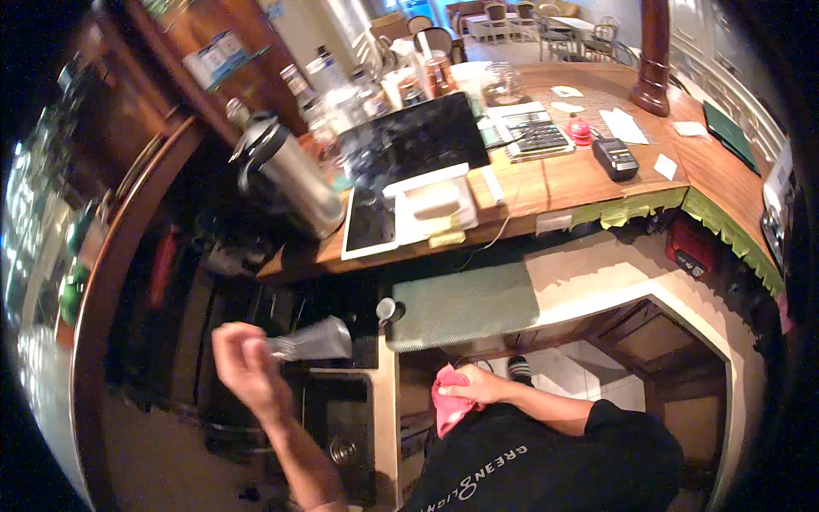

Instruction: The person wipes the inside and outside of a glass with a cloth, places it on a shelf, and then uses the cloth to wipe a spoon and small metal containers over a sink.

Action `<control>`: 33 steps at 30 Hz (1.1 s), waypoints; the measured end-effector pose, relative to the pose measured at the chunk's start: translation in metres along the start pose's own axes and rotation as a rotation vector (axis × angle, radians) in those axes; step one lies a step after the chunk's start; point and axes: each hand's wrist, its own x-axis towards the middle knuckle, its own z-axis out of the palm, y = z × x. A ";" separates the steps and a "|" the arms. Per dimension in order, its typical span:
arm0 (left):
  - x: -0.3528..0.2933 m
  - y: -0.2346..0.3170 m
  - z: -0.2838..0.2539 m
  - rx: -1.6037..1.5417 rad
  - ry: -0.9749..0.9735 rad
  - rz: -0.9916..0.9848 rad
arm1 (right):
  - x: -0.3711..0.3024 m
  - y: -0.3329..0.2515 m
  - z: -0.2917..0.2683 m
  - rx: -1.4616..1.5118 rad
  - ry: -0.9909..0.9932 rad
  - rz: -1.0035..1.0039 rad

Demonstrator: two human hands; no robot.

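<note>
My left hand [250, 363] is closed on a clear drinking glass [320, 340], held on its side above the dark sink area with its wide end pointing right. The fingers wrap the narrow end, so that part is hidden. A pink cloth [452, 403] is bunched in my right hand [479, 386], close to my body and apart from the glass. Between the hands, a small white cup-like piece [386, 308] sits by the left edge of a grey-green ribbed mat [465, 305].
A dark sink basin [343, 418] lies below my left hand. Along the raised wooden counter [546, 183] stand a steel thermos jug [294, 179], a dark screen [418, 141], a white-framed tablet [371, 224], several bottles and a black card terminal [615, 160]. Wooden cabinets [682, 341] are at right.
</note>
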 end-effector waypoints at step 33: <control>0.270 0.020 0.468 0.299 -1.373 0.694 | 0.046 0.036 -0.217 0.249 -0.325 -0.010</control>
